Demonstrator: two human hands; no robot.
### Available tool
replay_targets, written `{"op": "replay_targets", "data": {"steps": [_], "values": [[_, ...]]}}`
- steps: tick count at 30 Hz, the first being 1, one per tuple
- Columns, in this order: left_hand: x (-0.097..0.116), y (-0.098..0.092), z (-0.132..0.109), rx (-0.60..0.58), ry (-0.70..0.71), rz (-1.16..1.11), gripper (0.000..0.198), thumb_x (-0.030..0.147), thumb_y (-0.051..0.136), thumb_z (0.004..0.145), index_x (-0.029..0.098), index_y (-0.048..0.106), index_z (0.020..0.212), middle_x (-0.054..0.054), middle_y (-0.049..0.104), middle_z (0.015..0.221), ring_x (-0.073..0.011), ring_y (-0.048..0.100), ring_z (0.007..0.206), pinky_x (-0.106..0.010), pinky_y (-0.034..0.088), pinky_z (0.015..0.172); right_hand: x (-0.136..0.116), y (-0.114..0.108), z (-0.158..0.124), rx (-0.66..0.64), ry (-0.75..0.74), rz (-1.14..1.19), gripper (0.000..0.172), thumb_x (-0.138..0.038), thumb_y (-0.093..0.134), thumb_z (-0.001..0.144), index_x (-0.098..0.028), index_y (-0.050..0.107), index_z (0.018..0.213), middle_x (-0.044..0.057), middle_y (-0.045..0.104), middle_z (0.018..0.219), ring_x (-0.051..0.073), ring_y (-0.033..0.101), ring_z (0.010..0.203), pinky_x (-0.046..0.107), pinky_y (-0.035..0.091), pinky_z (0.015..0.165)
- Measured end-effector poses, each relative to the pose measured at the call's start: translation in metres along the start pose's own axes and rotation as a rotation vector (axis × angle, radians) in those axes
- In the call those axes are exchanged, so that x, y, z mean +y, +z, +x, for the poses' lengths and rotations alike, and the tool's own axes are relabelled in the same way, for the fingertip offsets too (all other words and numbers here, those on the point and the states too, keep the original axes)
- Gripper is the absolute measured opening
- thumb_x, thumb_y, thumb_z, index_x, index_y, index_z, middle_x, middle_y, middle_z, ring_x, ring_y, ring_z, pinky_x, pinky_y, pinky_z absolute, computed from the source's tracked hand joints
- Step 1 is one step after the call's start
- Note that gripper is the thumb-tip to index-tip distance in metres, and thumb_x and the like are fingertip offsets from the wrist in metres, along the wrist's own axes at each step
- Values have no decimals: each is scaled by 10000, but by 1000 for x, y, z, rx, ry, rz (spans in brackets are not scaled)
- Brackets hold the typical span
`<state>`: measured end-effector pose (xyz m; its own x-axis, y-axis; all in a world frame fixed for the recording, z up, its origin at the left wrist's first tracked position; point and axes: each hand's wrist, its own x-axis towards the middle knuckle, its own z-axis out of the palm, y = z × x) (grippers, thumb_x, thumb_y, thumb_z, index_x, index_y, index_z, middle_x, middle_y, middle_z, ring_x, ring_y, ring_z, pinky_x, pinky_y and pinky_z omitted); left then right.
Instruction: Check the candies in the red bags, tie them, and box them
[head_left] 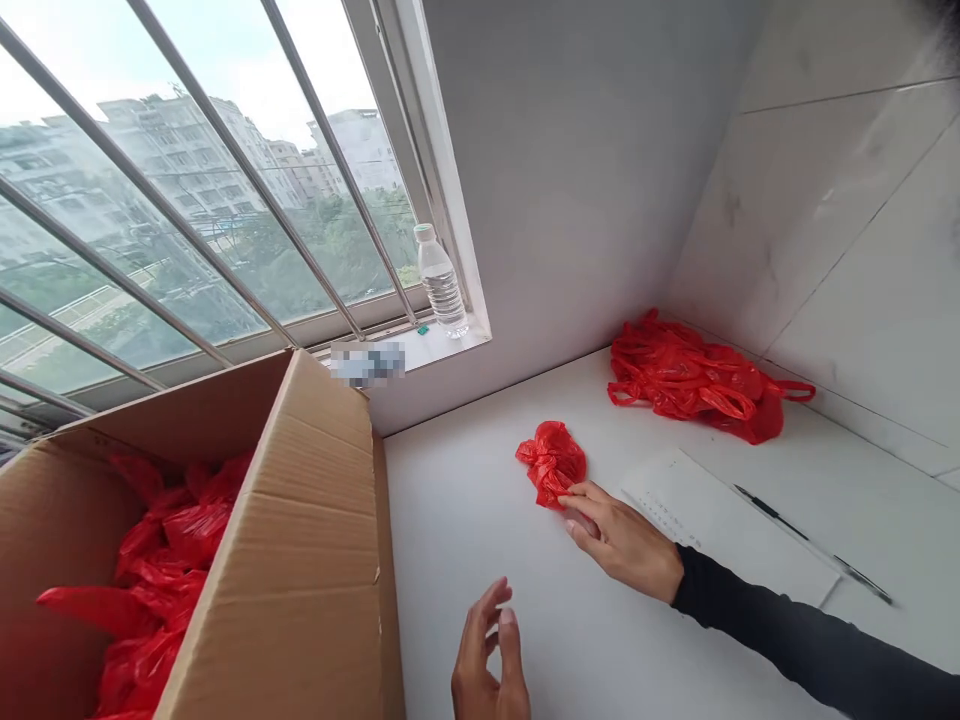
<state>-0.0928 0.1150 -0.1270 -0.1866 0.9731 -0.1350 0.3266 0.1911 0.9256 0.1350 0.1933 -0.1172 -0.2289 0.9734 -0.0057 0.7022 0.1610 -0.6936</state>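
Right grip (622, 540) released, fingers flat, tips touching a crumpled red plastic bag (553, 462) lying on the white tabletop (465, 520) just beyond them. Left grip (489, 660) loose, empty. Open brown cardboard box (300, 520) sits to its left.

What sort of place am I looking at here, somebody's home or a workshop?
Likely a plain upstairs room used for hand packing. A barred window looks over apartment blocks, a white counter meets a tiled wall, and a cardboard box holds red plastic bags.
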Motion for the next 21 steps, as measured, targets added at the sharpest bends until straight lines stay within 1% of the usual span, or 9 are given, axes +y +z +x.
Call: {"op": "replay_targets", "data": {"steps": [2,5,7,8,11,13,15,18,21], "values": [[-5,12,6,-8,-86,-55,432,584,494,939,309,648,1234,-123,682,1236,-300,685,1091,-440,581,872,-17,14,-31,-93,18,93,401,-357,430,1015,-218,623,1338,94,593,1358,135,659,686,347,589,769],[-9,22,8,-52,-132,-83,551,604,535,913,234,591,1317,-163,686,1238,-294,698,1073,-413,591,841,-39,25,-68,-230,9,238,422,-386,437,1020,-234,615,1372,100,582,1430,212,699,980,362,559,918],[-10,25,7,-70,-132,-95,557,580,571,904,205,596,1315,-162,705,1198,-284,699,1056,-411,579,870,-49,24,-80,-283,0,299,415,-413,430,1030,-247,646,1343,88,632,1380,237,663,1111,357,527,975],[-9,25,6,-77,-129,-97,537,559,581,904,194,612,1297,-156,716,1168,-279,702,1033,-411,576,869,-52,21,-82,-284,14,322,413,-429,419,1037,-253,663,1318,82,675,1307,229,673,1062,348,537,935],[-7,21,3,-98,-104,-94,446,475,592,909,180,663,1236,-145,724,1130,-266,705,970,-395,579,809,-50,9,-71,-182,87,334,405,-452,389,1047,-266,678,1263,46,729,1071,171,627,718,336,532,719],[-6,18,0,-111,-70,-82,389,424,577,922,188,680,1214,-139,712,1151,-261,694,983,-380,574,787,-43,3,-56,-102,89,305,379,-436,394,1046,-271,667,1250,34,713,1060,154,563,643,340,506,674],[-5,15,-4,-117,-22,-55,335,375,553,939,206,689,1195,-124,695,1160,-250,675,1005,-372,564,797,-37,2,-40,-57,53,276,359,-409,395,1044,-269,655,1247,41,686,1149,155,581,699,342,506,703],[-1,11,-11,-125,68,1,282,283,509,958,237,705,1156,-86,670,1095,-214,644,972,-356,544,818,-33,10,-18,-52,9,222,373,-412,398,1036,-249,634,1275,66,626,1295,188,641,905,358,516,797],[5,7,-17,-138,150,54,309,219,452,973,260,714,1131,-59,631,1016,-183,626,896,-310,546,744,-32,21,-6,-88,19,168,382,-467,525,971,-222,659,1233,90,630,1241,242,646,963,422,503,856]]}}
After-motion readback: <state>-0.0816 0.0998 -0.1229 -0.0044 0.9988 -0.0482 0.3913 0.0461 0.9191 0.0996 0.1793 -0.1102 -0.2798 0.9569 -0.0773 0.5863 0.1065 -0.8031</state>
